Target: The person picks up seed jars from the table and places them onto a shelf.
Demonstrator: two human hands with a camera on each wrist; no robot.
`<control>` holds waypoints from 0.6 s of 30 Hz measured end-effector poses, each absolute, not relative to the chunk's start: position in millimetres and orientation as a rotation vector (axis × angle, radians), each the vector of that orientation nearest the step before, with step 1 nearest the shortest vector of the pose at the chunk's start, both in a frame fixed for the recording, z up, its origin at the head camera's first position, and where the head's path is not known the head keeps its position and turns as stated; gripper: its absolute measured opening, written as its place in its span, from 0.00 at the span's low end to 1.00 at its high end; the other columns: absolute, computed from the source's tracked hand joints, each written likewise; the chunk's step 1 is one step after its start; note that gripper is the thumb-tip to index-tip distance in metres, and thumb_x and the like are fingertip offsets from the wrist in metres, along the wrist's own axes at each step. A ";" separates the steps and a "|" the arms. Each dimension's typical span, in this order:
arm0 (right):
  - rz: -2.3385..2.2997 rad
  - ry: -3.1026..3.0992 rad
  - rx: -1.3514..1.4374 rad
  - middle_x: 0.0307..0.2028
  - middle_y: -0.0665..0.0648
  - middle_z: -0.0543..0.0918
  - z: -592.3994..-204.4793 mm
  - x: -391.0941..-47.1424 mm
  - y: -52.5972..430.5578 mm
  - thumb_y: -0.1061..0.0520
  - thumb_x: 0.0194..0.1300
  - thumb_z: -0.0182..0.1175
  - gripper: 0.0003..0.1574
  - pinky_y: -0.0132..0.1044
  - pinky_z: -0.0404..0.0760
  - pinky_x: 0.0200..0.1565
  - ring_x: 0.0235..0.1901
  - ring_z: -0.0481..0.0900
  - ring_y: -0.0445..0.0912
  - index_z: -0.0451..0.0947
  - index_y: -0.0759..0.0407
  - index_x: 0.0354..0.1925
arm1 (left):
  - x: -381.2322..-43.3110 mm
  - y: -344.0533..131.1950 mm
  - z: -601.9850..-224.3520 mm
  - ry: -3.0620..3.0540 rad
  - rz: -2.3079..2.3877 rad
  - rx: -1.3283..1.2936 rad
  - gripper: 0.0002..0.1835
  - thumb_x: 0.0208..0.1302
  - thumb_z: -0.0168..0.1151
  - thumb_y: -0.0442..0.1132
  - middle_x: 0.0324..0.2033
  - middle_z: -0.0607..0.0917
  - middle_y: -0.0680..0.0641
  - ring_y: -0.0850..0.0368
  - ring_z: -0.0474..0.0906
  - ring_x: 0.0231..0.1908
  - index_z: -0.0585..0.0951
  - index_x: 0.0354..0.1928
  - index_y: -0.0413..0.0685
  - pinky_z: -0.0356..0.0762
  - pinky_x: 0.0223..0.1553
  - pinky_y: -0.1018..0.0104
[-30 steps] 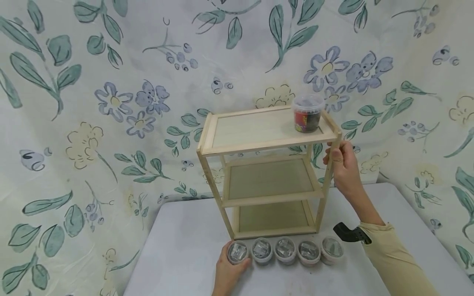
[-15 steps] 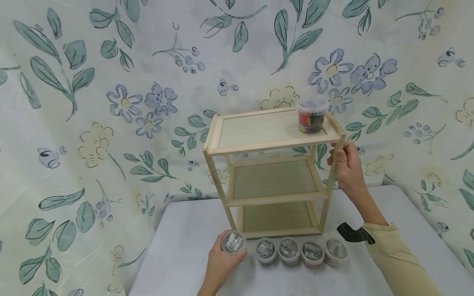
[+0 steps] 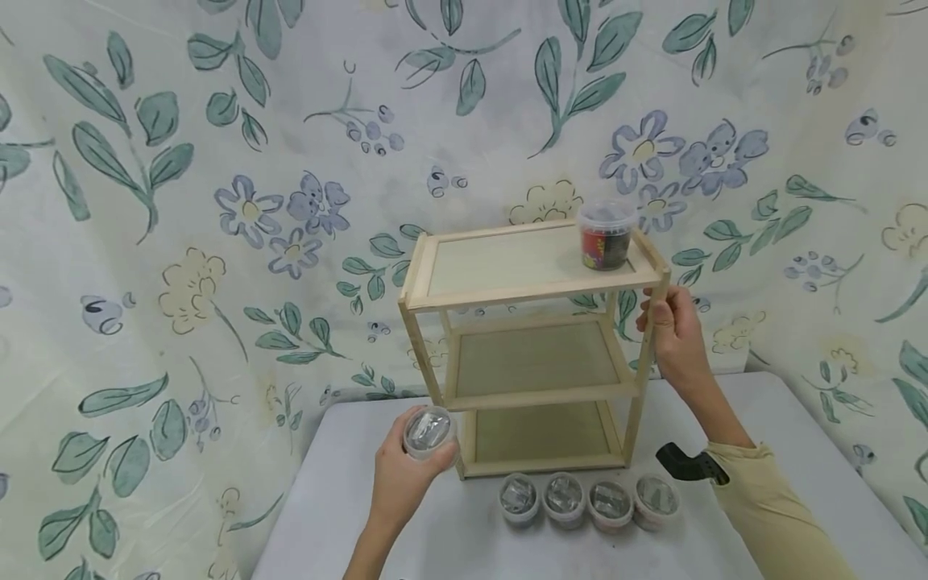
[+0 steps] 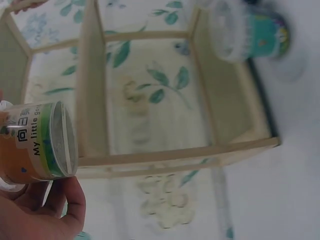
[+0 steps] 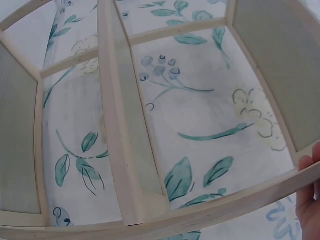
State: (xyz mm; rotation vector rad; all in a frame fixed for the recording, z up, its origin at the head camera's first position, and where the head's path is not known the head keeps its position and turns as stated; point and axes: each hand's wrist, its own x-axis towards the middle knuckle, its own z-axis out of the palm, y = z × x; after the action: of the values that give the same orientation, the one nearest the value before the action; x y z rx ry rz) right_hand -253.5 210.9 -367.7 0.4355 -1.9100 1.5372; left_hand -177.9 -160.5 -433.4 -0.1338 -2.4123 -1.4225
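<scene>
My left hand (image 3: 401, 475) grips a small clear plastic tub (image 3: 429, 432) by its sides, held up off the table just left of the shelf's front left leg. In the left wrist view this tub (image 4: 37, 142) has an orange and green printed label. A three-tier wooden shelf (image 3: 536, 396) stands on the table, and my right hand (image 3: 677, 337) holds its right front post below the top board. On the top board, at the right end, sits another tub (image 3: 606, 235) with a red and black label. The right wrist view shows fingers (image 5: 307, 187) around the wooden post (image 5: 250, 197).
Several lidded tubs (image 3: 564, 499) stand in a row on the white table (image 3: 341, 451), in front of the shelf's bottom edge. A floral cloth (image 3: 464, 153) hangs close behind the shelf. A black strap (image 3: 690, 465) sticks out from the right wrist.
My left hand has lifted the leftmost tub from the row and carried it up and to the left. My right hand stays on the shelf post.
</scene>
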 end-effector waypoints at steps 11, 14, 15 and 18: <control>1.565 -1.904 0.432 0.37 0.43 0.72 -366.9 -255.2 211.1 0.58 0.79 0.39 0.20 0.25 0.74 0.41 0.33 0.73 0.38 0.62 0.76 0.55 | -189.5 -174.8 -364.4 -2.322 -1.249 -0.208 0.36 0.50 0.76 0.42 0.50 0.83 0.41 0.47 0.80 0.46 0.74 0.62 0.43 0.79 0.41 0.57; 1.572 -1.903 0.433 0.37 0.43 0.71 -366.3 -255.5 211.0 0.59 0.79 0.39 0.20 0.25 0.74 0.41 0.33 0.73 0.37 0.62 0.77 0.55 | -190.6 -177.8 -344.8 -2.320 -1.249 -0.196 0.35 0.51 0.75 0.42 0.50 0.82 0.41 0.48 0.79 0.45 0.74 0.63 0.44 0.79 0.40 0.63; 1.574 -1.903 0.433 0.37 0.44 0.71 -366.2 -255.4 211.0 0.59 0.79 0.39 0.20 0.24 0.74 0.41 0.33 0.73 0.37 0.62 0.77 0.55 | -191.0 -178.3 -338.6 -2.317 -1.250 -0.195 0.35 0.51 0.75 0.42 0.50 0.82 0.41 0.49 0.79 0.45 0.74 0.63 0.44 0.78 0.39 0.65; 1.582 -1.899 0.430 0.37 0.44 0.71 -366.0 -255.2 210.7 0.59 0.79 0.39 0.20 0.24 0.74 0.41 0.33 0.73 0.38 0.61 0.77 0.56 | -191.3 -177.5 -319.0 -2.297 -1.252 -0.211 0.35 0.52 0.74 0.41 0.50 0.81 0.41 0.50 0.78 0.45 0.74 0.62 0.42 0.77 0.38 0.72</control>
State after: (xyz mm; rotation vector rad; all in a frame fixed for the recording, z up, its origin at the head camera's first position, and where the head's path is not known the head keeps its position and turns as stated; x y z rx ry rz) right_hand -255.2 210.7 -366.0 0.4305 -1.8994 1.5820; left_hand -191.3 -177.5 -319.0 -0.2113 -2.2973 -1.2518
